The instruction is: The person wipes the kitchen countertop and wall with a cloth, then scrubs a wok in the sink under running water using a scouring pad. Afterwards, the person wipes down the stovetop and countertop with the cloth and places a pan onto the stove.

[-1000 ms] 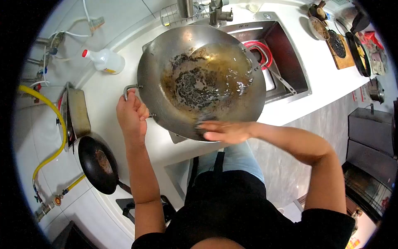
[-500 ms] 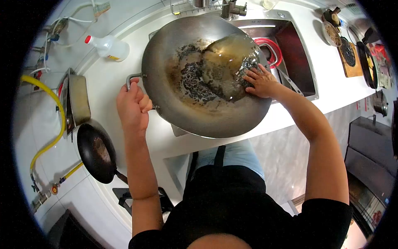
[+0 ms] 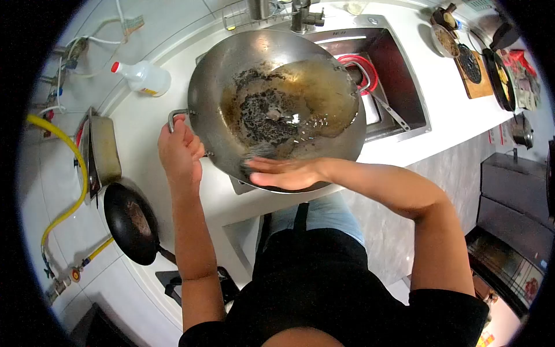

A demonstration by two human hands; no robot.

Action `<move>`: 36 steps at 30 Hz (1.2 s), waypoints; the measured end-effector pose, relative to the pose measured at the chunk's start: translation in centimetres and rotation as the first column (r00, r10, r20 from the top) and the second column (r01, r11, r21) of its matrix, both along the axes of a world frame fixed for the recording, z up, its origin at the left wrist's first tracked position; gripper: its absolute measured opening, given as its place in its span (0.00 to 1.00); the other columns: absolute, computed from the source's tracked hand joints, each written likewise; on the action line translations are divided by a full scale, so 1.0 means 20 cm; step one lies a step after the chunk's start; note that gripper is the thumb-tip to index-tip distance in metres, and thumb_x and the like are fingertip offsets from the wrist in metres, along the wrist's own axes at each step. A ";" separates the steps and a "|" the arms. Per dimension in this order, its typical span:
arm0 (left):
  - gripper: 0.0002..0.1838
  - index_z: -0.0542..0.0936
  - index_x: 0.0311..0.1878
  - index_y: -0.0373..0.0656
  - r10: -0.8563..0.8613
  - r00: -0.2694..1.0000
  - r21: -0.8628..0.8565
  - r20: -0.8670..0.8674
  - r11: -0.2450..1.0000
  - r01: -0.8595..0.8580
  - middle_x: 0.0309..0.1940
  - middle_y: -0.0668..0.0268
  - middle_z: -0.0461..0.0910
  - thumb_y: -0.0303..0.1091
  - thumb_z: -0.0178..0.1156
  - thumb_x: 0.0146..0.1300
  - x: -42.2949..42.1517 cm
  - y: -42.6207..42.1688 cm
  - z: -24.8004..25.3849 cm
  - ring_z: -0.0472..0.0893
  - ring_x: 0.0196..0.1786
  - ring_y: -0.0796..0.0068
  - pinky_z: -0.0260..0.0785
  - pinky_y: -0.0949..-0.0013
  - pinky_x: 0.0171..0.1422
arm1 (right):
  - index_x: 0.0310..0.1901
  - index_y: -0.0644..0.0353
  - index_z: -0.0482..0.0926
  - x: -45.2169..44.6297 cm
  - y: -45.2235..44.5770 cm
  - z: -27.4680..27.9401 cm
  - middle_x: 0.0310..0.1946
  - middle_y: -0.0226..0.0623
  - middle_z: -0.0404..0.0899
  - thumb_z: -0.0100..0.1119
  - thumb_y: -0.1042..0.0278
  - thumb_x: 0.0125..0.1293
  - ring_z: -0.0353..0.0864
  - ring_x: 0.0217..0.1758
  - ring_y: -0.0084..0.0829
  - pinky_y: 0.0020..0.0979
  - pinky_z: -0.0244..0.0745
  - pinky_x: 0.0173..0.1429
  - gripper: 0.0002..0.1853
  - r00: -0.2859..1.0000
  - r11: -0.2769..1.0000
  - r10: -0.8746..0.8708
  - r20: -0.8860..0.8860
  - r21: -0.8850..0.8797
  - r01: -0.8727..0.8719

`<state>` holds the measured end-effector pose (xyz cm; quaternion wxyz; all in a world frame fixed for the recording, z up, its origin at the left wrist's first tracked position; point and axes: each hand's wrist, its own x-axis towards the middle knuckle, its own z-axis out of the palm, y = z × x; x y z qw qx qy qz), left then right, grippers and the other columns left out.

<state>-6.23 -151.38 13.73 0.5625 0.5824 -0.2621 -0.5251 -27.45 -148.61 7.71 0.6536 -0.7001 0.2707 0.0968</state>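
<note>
A large steel wok (image 3: 260, 47) rests over the counter and the near-left part of the sink, with cloudy brownish water (image 3: 326, 95) and dark burnt patches (image 3: 263, 110) inside. My left hand (image 3: 181, 151) is closed around the wok's left loop handle (image 3: 174, 118). With fairly straight fingers, my right hand (image 3: 289, 174) presses a steel wool scrubber (image 3: 259, 151) to the wok's near-left inner wall. The scrubber is partly covered by the fingers and blurred.
The sink (image 3: 399, 69) holds a red-rimmed strainer (image 3: 372, 72) and a long-handled utensil (image 3: 393, 114). Behind stands a faucet (image 3: 302, 17). To the left are a white bottle (image 3: 147, 79) and a black frying pan (image 3: 130, 222). A wooden board (image 3: 480, 84) lies far right.
My right hand has swept the scrubber from the wok's right side to its near-left wall. The water has shifted, and my left hand stays on the handle.
</note>
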 end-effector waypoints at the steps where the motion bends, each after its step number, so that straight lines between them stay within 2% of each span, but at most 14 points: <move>1: 0.07 0.71 0.43 0.41 -0.004 1.000 0.009 -0.004 1.000 0.004 0.17 0.76 0.55 0.31 0.46 0.68 0.01 0.00 0.00 0.51 0.15 0.87 0.43 0.78 0.16 | 0.71 0.54 0.37 0.02 0.00 0.01 0.73 0.42 0.30 0.16 0.20 0.57 0.30 0.76 0.42 0.44 0.30 0.76 0.51 0.997 0.999 -0.033 0.062 0.016 0.032; 4: 0.07 0.71 0.43 0.40 -0.004 1.000 0.021 0.011 1.000 0.004 0.17 0.76 0.54 0.31 0.46 0.68 0.03 -0.01 -0.01 0.51 0.15 0.87 0.43 0.78 0.16 | 0.71 0.55 0.38 -0.06 0.02 0.03 0.73 0.42 0.33 0.17 0.24 0.60 0.30 0.76 0.38 0.44 0.28 0.76 0.48 0.998 0.999 -0.002 0.056 0.043 -0.001; 7: 0.07 0.71 0.43 0.40 0.004 1.000 0.024 0.000 1.000 -0.004 0.17 0.76 0.54 0.31 0.45 0.68 0.04 -0.01 -0.03 0.50 0.15 0.87 0.43 0.78 0.16 | 0.71 0.53 0.41 -0.27 0.08 -0.12 0.73 0.43 0.36 0.14 0.23 0.59 0.32 0.76 0.40 0.44 0.30 0.76 0.48 0.989 0.986 0.127 -0.082 -0.101 -0.135; 11: 0.07 0.71 0.44 0.41 0.001 0.998 0.036 -0.055 0.999 0.001 0.16 0.76 0.54 0.31 0.45 0.68 0.03 -0.01 0.01 0.50 0.14 0.86 0.43 0.77 0.16 | 0.71 0.51 0.47 -0.55 -0.01 -0.27 0.72 0.40 0.42 0.13 0.24 0.60 0.39 0.75 0.40 0.45 0.31 0.76 0.46 0.878 0.911 0.139 -0.458 -0.289 -0.295; 15: 0.07 0.70 0.45 0.40 -0.012 0.997 0.053 -0.070 0.998 0.016 0.16 0.76 0.54 0.31 0.46 0.68 0.03 -0.01 0.02 0.51 0.14 0.86 0.44 0.77 0.17 | 0.71 0.50 0.47 -0.61 -0.17 -0.43 0.73 0.36 0.42 0.15 0.28 0.63 0.41 0.75 0.37 0.43 0.29 0.76 0.42 0.734 0.777 0.049 -0.678 -0.435 -0.454; 17: 0.07 0.70 0.45 0.40 0.003 0.999 0.075 -0.032 0.997 0.000 0.16 0.76 0.55 0.31 0.46 0.68 0.03 -0.01 0.01 0.51 0.14 0.86 0.44 0.77 0.17 | 0.71 0.50 0.47 -0.62 -0.26 -0.51 0.73 0.35 0.41 0.16 0.29 0.64 0.41 0.75 0.37 0.42 0.28 0.76 0.41 0.695 0.715 -0.016 -0.719 -0.494 -0.495; 18: 0.07 0.70 0.45 0.40 0.006 0.999 0.081 -0.034 0.997 -0.003 0.16 0.76 0.55 0.31 0.46 0.68 0.03 -0.01 0.02 0.51 0.14 0.86 0.44 0.77 0.17 | 0.71 0.49 0.46 -0.62 -0.30 -0.52 0.73 0.34 0.40 0.21 0.30 0.65 0.40 0.76 0.36 0.42 0.26 0.76 0.40 0.682 0.701 -0.045 -0.730 -0.510 -0.499; 22: 0.07 0.69 0.46 0.40 0.009 1.000 0.092 -0.027 0.996 -0.006 0.16 0.75 0.55 0.30 0.46 0.68 0.02 -0.01 0.03 0.51 0.14 0.86 0.44 0.77 0.17 | 0.71 0.47 0.45 -0.58 -0.52 -0.57 0.73 0.33 0.40 0.28 0.33 0.66 0.38 0.76 0.37 0.41 0.24 0.76 0.38 0.670 0.616 -0.179 -0.720 -0.613 -0.495; 23: 0.07 0.69 0.46 0.40 0.002 1.000 0.090 -0.021 0.996 0.000 0.16 0.75 0.55 0.30 0.45 0.68 0.01 -0.01 0.03 0.51 0.14 0.86 0.44 0.77 0.17 | 0.72 0.46 0.45 -0.55 -0.59 -0.58 0.74 0.32 0.39 0.27 0.33 0.66 0.38 0.76 0.36 0.41 0.24 0.75 0.38 0.591 0.610 -0.155 -0.792 -0.548 -0.573; 25: 0.07 0.69 0.46 0.40 0.023 0.999 0.097 -0.028 0.995 -0.021 0.16 0.75 0.55 0.31 0.45 0.68 0.00 -0.01 0.04 0.51 0.14 0.87 0.44 0.77 0.17 | 0.72 0.46 0.45 -0.52 -0.67 -0.59 0.74 0.31 0.38 0.28 0.32 0.66 0.38 0.76 0.35 0.41 0.24 0.75 0.38 0.617 0.485 -0.221 -0.755 -0.634 -0.602; 28: 0.08 0.69 0.47 0.41 0.004 1.000 0.068 -0.001 0.998 -0.004 0.17 0.76 0.55 0.32 0.46 0.69 -0.02 -0.01 0.04 0.51 0.14 0.87 0.44 0.78 0.17 | 0.72 0.46 0.45 -0.49 -0.79 -0.66 0.74 0.30 0.38 0.28 0.32 0.65 0.38 0.76 0.34 0.42 0.24 0.75 0.39 0.646 0.407 -0.226 -0.729 -0.673 -0.617; 31: 0.08 0.69 0.47 0.41 -0.024 1.000 0.040 -0.018 0.999 0.025 0.17 0.76 0.55 0.33 0.47 0.69 -0.03 0.00 0.05 0.51 0.15 0.87 0.43 0.79 0.17 | 0.72 0.46 0.44 -0.46 -0.79 -0.64 0.74 0.29 0.37 0.29 0.31 0.65 0.38 0.76 0.34 0.42 0.24 0.75 0.39 0.591 0.485 -0.197 -0.782 -0.602 -0.635; 32: 0.08 0.69 0.47 0.41 -0.034 0.999 0.028 -0.032 0.999 0.035 0.17 0.76 0.55 0.33 0.46 0.69 -0.03 0.00 0.05 0.51 0.15 0.87 0.43 0.79 0.17 | 0.72 0.46 0.43 -0.48 -0.78 -0.65 0.74 0.31 0.37 0.30 0.31 0.64 0.39 0.76 0.35 0.42 0.24 0.75 0.40 0.621 0.483 -0.197 -0.759 -0.626 -0.612; 36: 0.08 0.70 0.47 0.41 -0.021 0.999 0.036 -0.030 0.999 0.022 0.17 0.76 0.54 0.32 0.46 0.69 -0.02 0.00 0.05 0.51 0.15 0.87 0.44 0.79 0.18 | 0.72 0.49 0.41 -0.57 -0.62 -0.61 0.74 0.36 0.37 0.30 0.31 0.64 0.38 0.76 0.38 0.43 0.25 0.75 0.42 0.573 0.562 -0.064 -0.817 -0.504 -0.655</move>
